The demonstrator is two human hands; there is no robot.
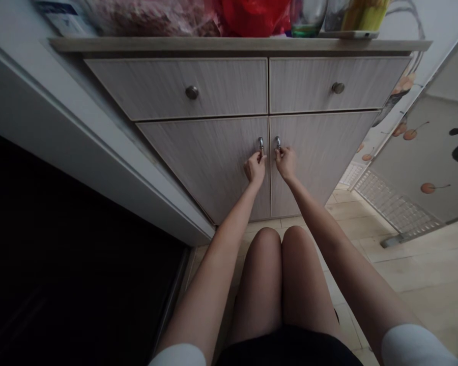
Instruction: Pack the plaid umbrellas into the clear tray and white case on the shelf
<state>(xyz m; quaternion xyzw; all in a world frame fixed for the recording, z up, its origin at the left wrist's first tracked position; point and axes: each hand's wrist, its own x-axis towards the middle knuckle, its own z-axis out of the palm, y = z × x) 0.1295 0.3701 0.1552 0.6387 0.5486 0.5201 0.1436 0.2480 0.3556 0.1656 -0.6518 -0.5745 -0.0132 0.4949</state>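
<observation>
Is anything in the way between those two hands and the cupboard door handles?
Nothing visible is. The left hand grips the left handle, and the right hand grips the right handle.

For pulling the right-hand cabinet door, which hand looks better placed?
Probably the right hand: it is already at the right door's metal handle, while the left hand is at the left door's.

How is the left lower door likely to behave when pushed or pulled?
The left lower door looks like a flat panel, so it should stay stiff rather than flex. Its handle sits near the inner edge, suggesting it would swing about the outer side. The handle's shiny metal may be slightly slippery for the left hand.
</observation>
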